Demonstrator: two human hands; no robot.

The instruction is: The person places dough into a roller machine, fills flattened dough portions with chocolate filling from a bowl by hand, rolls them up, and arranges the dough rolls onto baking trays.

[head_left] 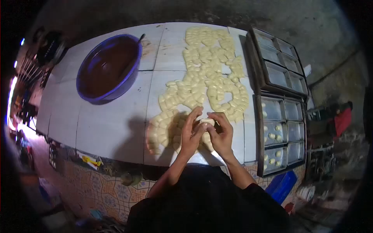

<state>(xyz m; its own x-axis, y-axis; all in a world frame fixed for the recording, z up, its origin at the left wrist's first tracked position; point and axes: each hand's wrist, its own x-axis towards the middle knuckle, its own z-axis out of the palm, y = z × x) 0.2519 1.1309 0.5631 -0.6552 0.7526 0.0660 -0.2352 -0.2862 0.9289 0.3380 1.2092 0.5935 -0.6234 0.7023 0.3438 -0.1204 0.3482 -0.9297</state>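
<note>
Between my two hands, near the front of the table, is a small pale piece of dough (207,121). My left hand (189,134) touches it with the thumb, its fingers stretched upward alongside. From the other side my right hand (221,136) grips the piece with bent fingers and thumb. Many pale dough pieces (194,91) lie packed close together on the white tiled table (116,128), in front of and around my hands. Some of those closest to me are hidden by my hands and their shadow.
A purple basin (130,79) of brown filling, with a utensil handle at its rim, stands left. Along the right edge lie divided metal pans (285,128); several compartments of the nearer one hold small dough balls (272,136). A blue crate (281,187) sits below, right.
</note>
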